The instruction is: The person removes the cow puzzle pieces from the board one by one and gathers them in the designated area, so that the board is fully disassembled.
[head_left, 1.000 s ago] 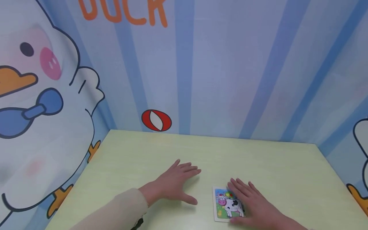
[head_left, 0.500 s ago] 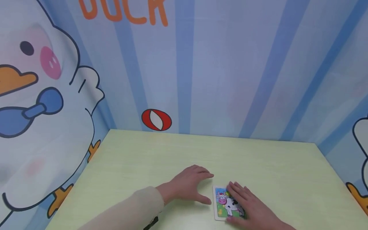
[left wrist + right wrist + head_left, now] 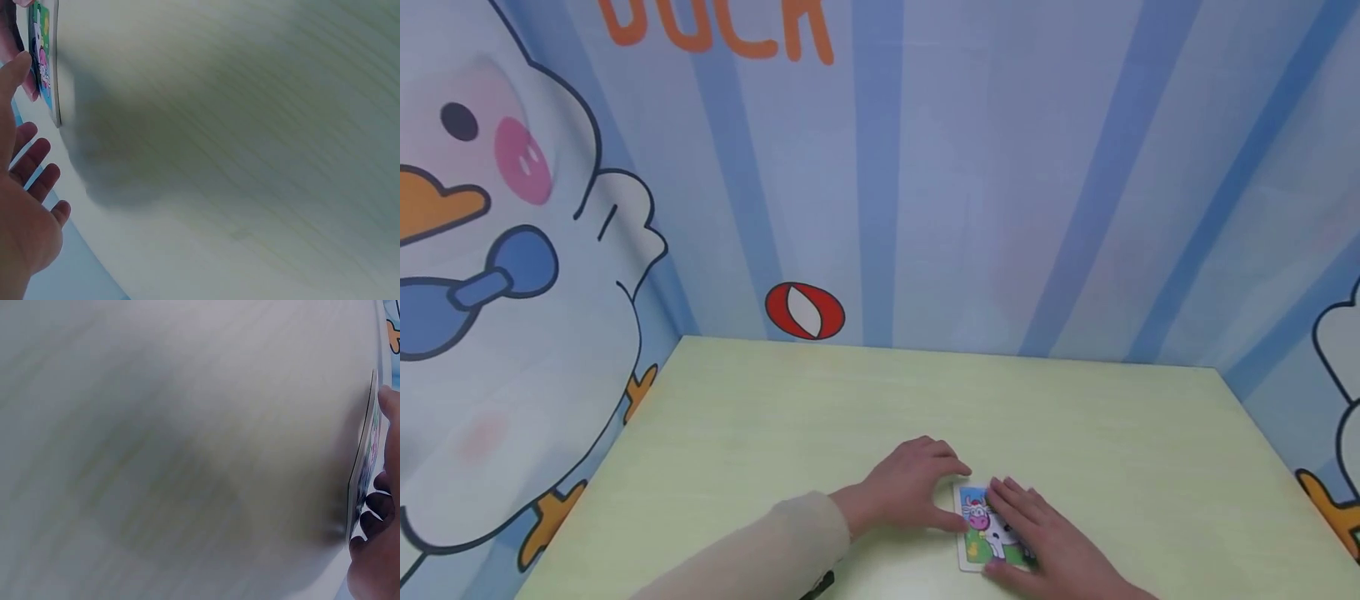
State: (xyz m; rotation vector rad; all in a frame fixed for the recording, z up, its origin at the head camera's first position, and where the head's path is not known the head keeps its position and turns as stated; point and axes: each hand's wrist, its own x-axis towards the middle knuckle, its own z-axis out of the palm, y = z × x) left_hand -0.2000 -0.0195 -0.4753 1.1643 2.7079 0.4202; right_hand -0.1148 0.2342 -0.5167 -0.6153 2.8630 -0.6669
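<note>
Card (image 3: 988,535) on table (image 3: 805,408), backdrop (image 3: 955,208) behind table.

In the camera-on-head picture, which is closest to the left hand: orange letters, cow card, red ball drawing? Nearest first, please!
1. Cow card: just to the left hand's right.
2. Red ball drawing: low on the back wall.
3. Orange letters: high up that wall.
</note>
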